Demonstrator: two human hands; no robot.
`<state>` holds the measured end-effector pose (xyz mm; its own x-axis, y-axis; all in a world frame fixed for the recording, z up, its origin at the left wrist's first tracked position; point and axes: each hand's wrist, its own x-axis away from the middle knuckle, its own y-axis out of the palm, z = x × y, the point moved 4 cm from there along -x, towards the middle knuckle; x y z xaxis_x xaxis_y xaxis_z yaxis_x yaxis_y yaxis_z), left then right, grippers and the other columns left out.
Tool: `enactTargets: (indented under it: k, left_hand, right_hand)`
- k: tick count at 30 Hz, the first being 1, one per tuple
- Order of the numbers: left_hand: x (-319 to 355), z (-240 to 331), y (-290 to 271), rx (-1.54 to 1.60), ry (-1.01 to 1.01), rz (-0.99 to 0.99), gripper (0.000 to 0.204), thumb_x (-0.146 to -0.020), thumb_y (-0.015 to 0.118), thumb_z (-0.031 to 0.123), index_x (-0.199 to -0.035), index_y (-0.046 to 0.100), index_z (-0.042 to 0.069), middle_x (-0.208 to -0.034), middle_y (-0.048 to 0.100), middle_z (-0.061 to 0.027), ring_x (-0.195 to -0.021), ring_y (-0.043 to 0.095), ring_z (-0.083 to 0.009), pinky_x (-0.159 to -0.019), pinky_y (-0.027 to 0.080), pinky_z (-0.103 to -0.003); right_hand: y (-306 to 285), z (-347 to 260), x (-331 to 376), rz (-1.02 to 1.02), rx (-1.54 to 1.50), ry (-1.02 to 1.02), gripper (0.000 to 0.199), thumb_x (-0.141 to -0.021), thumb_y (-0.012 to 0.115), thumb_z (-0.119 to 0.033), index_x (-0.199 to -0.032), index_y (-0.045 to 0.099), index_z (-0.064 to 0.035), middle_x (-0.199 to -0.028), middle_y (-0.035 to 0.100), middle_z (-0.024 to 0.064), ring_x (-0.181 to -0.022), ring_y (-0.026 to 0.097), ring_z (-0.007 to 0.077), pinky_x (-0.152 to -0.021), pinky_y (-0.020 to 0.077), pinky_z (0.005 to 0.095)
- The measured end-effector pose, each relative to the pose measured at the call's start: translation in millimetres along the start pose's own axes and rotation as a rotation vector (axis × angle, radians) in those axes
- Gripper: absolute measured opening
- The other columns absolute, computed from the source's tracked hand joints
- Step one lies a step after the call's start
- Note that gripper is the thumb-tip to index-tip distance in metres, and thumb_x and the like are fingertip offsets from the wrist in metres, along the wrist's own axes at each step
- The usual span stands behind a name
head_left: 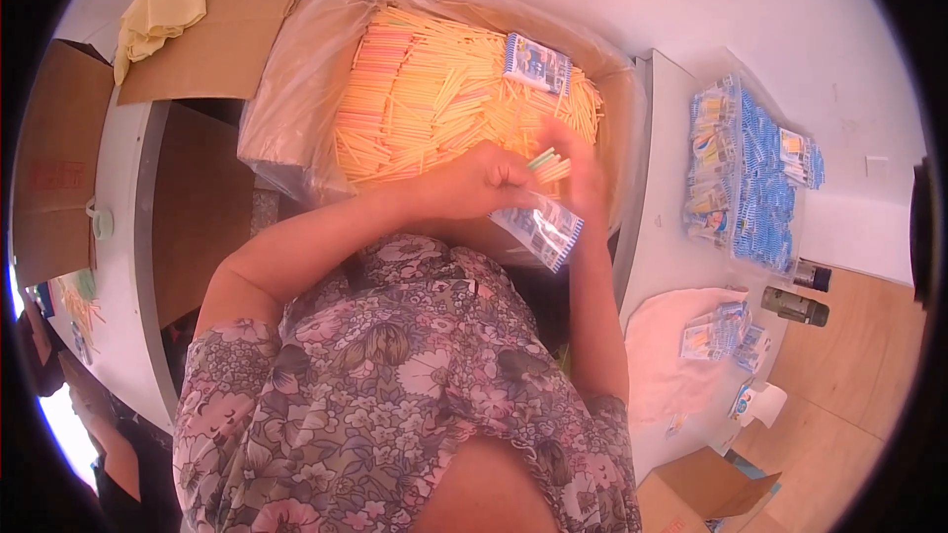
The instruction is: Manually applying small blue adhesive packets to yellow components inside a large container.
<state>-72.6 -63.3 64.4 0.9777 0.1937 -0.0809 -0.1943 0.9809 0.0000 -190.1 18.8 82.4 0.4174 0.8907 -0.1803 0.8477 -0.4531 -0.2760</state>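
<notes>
My left hand (pixel 486 181) is closed, its fingers pinching the upper edge of a small blue-and-white plastic packet (pixel 545 227) that hangs tilted below it. Just above the packet, between my two hands, sits a short bunch of thin sticks (pixel 553 170), pale yellow with a green one. My right hand (pixel 581 173) is beside the bunch and smeared by motion; whether its fingers grip the sticks or the packet does not show. Beyond both hands, a plastic-lined carton (pixel 622 114) holds a mass of thin yellow, orange and pink sticks (pixel 420 89).
Another blue-and-white packet (pixel 538 63) lies on the sticks. At right, a clear bin (pixel 736 173) is full of packets. Nearer lie a pink cloth (pixel 657 336) with several packets and a dark cylinder (pixel 795 306). Left are cardboard boxes (pixel 59 173) and a yellow cloth (pixel 163 15).
</notes>
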Motion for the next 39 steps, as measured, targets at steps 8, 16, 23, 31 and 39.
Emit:
enactTargets:
  k: [8,16,23,31,39]
  left_hand:
    - [0.1,8.5,5.4,-0.239,0.188,0.025,0.008,-0.079,0.066,0.006,-0.085,0.063,0.001,-0.075,0.061,-0.0109,-0.066,0.059,-0.02,-0.063,0.046,-0.028]
    - [8.0,-5.9,-20.6,0.179,-0.17,0.149,0.011,-0.088,0.058,0.008,-0.091,0.063,0.0,-0.083,0.063,-0.0011,-0.077,0.058,-0.0077,-0.069,0.046,-0.023]
    - [6.1,-5.5,-21.2,0.356,-0.21,0.157,0.02,-0.091,0.054,0.012,-0.104,0.061,-0.002,-0.088,0.064,-0.0008,-0.077,0.057,-0.0058,-0.071,0.046,-0.023]
    - [1.9,-3.8,-28.6,0.277,-0.144,0.255,0.018,-0.092,0.056,0.016,-0.097,0.062,0.0,-0.083,0.063,0.0007,-0.077,0.056,-0.004,-0.07,0.046,-0.022]
    - [5.1,9.4,-29.5,0.327,-0.199,0.176,0.018,-0.091,0.057,0.016,-0.094,0.064,0.0,-0.081,0.064,-0.0001,-0.072,0.056,-0.0032,-0.065,0.046,-0.02]
  right_hand:
    - [11.0,-15.1,-5.2,0.034,0.292,0.053,0.012,-0.086,0.059,-0.014,-0.082,0.056,-0.0024,-0.073,0.053,-0.0002,-0.067,0.049,0.0071,-0.061,0.0417,0.0236]
    - [-37.2,-14.1,-7.1,0.096,0.537,0.32,0.01,-0.077,0.066,-0.009,-0.081,0.059,-0.0011,-0.07,0.06,0.0101,-0.064,0.056,0.0114,-0.06,0.0442,0.0283]
    - [-42.6,-0.6,-0.3,-0.011,0.678,0.158,0.012,-0.077,0.067,-0.012,-0.076,0.059,-0.0037,-0.059,0.054,0.0083,-0.061,0.057,0.0088,-0.054,0.0425,0.0287]
    - [-36.3,-19.5,5.3,-0.296,0.005,0.259,0.019,-0.079,0.07,-0.014,-0.07,0.057,-0.0028,-0.067,0.055,-0.0031,-0.063,0.049,0.0038,-0.054,0.0387,0.0209]
    - [-25.5,-25.2,2.1,-0.27,0.092,0.27,0.011,-0.078,0.066,-0.005,-0.072,0.057,-0.0035,-0.07,0.054,-0.0043,-0.068,0.049,0.003,-0.058,0.0391,0.0208]
